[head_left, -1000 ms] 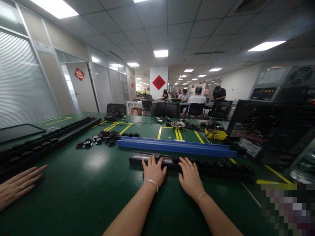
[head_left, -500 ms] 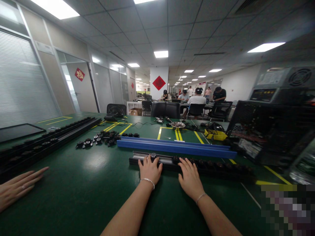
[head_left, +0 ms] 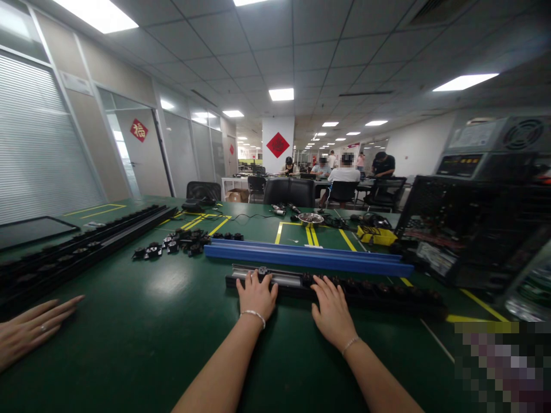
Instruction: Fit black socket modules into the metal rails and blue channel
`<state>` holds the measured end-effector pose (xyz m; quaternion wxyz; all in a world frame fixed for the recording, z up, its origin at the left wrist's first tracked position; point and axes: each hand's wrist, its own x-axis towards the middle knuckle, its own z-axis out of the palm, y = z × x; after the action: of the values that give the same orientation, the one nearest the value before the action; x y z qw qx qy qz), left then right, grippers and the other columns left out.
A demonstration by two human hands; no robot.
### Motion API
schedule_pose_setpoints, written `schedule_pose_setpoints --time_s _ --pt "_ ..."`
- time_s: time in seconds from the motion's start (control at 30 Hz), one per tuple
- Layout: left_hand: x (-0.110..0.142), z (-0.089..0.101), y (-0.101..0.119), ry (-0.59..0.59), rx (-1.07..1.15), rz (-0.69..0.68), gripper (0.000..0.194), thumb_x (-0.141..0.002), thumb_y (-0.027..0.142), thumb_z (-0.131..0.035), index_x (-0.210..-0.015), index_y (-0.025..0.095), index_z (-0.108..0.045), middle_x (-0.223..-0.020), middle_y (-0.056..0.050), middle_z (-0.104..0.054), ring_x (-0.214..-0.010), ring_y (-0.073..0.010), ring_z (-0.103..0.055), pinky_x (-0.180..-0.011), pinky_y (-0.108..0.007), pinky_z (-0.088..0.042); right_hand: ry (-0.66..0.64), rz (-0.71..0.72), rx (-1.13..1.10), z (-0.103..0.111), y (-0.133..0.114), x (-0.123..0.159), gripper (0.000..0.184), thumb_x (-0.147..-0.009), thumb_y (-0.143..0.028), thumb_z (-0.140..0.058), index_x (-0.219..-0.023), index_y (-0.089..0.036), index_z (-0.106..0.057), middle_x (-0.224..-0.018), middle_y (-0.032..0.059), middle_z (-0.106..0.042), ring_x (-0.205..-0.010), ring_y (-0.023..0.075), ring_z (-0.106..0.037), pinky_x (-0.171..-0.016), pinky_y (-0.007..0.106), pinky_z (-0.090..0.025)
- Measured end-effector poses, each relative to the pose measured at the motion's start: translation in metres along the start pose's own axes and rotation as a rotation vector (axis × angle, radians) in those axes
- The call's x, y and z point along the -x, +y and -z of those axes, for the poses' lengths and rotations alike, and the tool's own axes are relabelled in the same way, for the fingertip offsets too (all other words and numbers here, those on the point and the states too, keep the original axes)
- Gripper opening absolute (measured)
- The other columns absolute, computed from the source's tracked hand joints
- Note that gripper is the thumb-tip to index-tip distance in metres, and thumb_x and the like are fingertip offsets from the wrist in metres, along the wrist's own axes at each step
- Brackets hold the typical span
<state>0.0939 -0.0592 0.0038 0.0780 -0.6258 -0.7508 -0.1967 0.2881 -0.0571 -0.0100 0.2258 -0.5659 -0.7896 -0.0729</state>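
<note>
A long black rail point(head_left: 286, 292) with a silver inner channel lies across the table in front of me. My left hand point(head_left: 257, 293) is at its left part, its fingertips about a small black part point(head_left: 263, 271) seated in the channel. My right hand point(head_left: 332, 307) rests its spread fingers on the rail further right, by the left end of a row of similar black parts point(head_left: 383, 288). The undersides of my fingers are hidden. Behind the rail lies a blue rail point(head_left: 307, 257), roughly parallel to it.
A pile of black parts point(head_left: 185, 242) lies to the left of the blue rail. Further left run long black rails point(head_left: 107, 244), with another person's hand point(head_left: 37, 331) nearby. A metal bowl point(head_left: 310, 219), a yellow box point(head_left: 377, 236) and computer hardware point(head_left: 456, 229) stand beyond and right.
My left hand has shifted a little to the left along the rail, and the small black part has moved with it. My right hand keeps its place.
</note>
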Motion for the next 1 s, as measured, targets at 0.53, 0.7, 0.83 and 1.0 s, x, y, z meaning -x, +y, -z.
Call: schedule_pose_setpoints --time_s 0.53,0.7,0.83,1.0 --pt "-0.018 -0.004 -0.042 0.061 0.036 0.187 0.037 -0.085 0.047 -0.035 -0.105 0.033 -0.062 -0.128 -0.006 -0.051 -0.127 -0.0317 -0.032 -0.1 -0.055 -0.025 0.017 0.02 0.02 -0.003 0.004 0.0 0.042 -0.077 -0.017 -0.039 -0.117 -0.017 -0.053 -0.138 0.0044 -0.041 -0.132 0.0217 -0.025 -0.109 0.048 -0.016" --pt "-0.026 -0.003 -0.058 0.093 0.065 0.251 0.035 -0.086 0.042 -0.035 -0.102 0.029 -0.063 -0.122 -0.009 -0.054 -0.119 -0.0304 -0.043 -0.094 -0.049 -0.035 0.019 0.024 0.02 -0.003 0.004 0.0 0.042 -0.077 -0.018 -0.038 -0.117 -0.018 -0.052 -0.138 0.0035 -0.041 -0.132 0.0218 -0.025 -0.109 0.048 -0.016" --pt "-0.032 -0.003 -0.066 0.068 0.103 0.214 0.035 -0.087 0.038 -0.035 -0.1 0.023 -0.064 -0.118 -0.014 -0.053 -0.099 -0.0255 -0.056 -0.083 -0.039 -0.044 0.022 0.024 0.019 -0.003 0.004 0.0 0.042 -0.077 -0.018 -0.038 -0.117 -0.018 -0.052 -0.139 0.0033 -0.04 -0.132 0.0215 -0.025 -0.109 0.048 -0.016" --pt "-0.038 -0.004 -0.078 0.056 0.107 0.122 0.034 -0.087 0.037 -0.035 -0.094 0.022 -0.066 -0.113 -0.012 -0.056 -0.099 -0.0222 -0.056 -0.087 -0.036 -0.043 0.025 0.021 0.016 -0.005 0.004 0.0 0.042 -0.077 -0.017 -0.038 -0.117 -0.018 -0.053 -0.138 0.0034 -0.041 -0.132 0.0216 -0.025 -0.109 0.048 -0.016"
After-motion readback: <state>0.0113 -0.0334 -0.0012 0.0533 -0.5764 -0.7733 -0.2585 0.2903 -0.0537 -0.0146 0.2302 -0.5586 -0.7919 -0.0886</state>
